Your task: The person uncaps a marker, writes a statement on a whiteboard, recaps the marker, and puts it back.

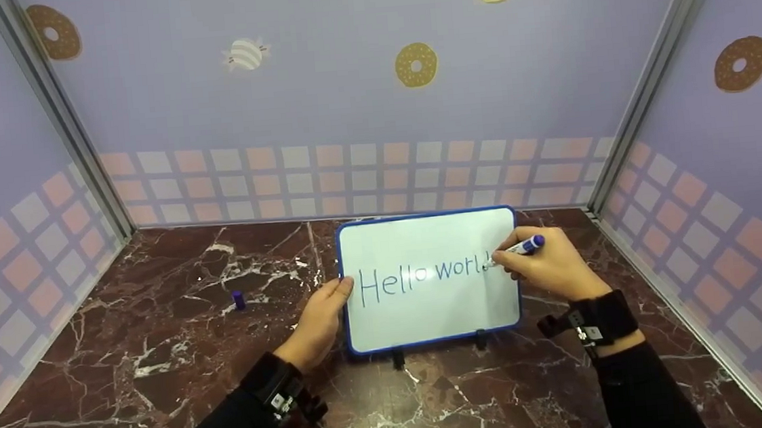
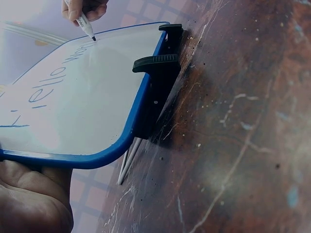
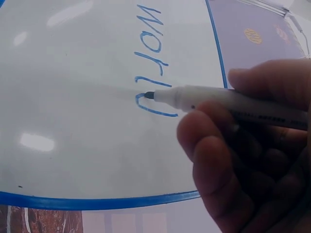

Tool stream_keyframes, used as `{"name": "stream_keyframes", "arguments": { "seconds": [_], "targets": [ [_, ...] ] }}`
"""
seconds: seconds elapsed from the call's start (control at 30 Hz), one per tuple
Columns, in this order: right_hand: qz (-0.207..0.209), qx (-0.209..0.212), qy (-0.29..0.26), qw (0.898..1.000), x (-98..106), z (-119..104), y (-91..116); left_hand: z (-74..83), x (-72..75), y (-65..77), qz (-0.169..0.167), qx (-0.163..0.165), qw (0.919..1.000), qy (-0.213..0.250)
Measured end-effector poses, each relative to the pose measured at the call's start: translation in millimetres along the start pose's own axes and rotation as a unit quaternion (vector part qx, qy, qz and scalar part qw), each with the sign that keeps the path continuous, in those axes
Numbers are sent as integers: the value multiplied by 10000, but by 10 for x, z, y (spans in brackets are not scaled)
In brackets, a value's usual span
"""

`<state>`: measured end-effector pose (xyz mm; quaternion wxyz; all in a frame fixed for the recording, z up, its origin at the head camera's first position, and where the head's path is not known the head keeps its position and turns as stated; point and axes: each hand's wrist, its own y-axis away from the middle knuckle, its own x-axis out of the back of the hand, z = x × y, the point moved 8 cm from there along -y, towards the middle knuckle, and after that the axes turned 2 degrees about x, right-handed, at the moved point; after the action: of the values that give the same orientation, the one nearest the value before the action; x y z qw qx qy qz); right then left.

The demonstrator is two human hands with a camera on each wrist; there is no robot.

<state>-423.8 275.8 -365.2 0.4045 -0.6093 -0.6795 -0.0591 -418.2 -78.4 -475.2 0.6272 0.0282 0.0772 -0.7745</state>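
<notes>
A blue-framed whiteboard [image 1: 423,319] stands tilted on black stand feet [image 1: 398,357], with "Hello worl" and a partly drawn letter on it in blue. My left hand [image 1: 318,321] grips its left edge, thumb at the front; the fingers behind are hidden in the head view. In my right hand [image 1: 551,265] a white marker [image 3: 209,99] with a blue end is pinched between thumb and fingers. Its dark tip touches the board at the unfinished letter, right after the "l", as the right wrist view shows. The left wrist view also shows the marker [image 2: 86,25] near the board's far side.
A small purple-blue marker cap [image 1: 239,299] stands on the dark red marbled table [image 1: 182,366], left of the board. Thin white legs [image 2: 127,162] prop the board from behind. Patterned walls [image 1: 318,110] close off the back and both sides.
</notes>
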Motion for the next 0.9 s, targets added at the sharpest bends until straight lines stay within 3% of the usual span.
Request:
{"name": "stream_keyframes", "arguments": {
  "seconds": [0.9],
  "targets": [
    [230,-157,57,9996,63,0,2,-9,-8,-2,-95,43,9999,85]
  ]
}}
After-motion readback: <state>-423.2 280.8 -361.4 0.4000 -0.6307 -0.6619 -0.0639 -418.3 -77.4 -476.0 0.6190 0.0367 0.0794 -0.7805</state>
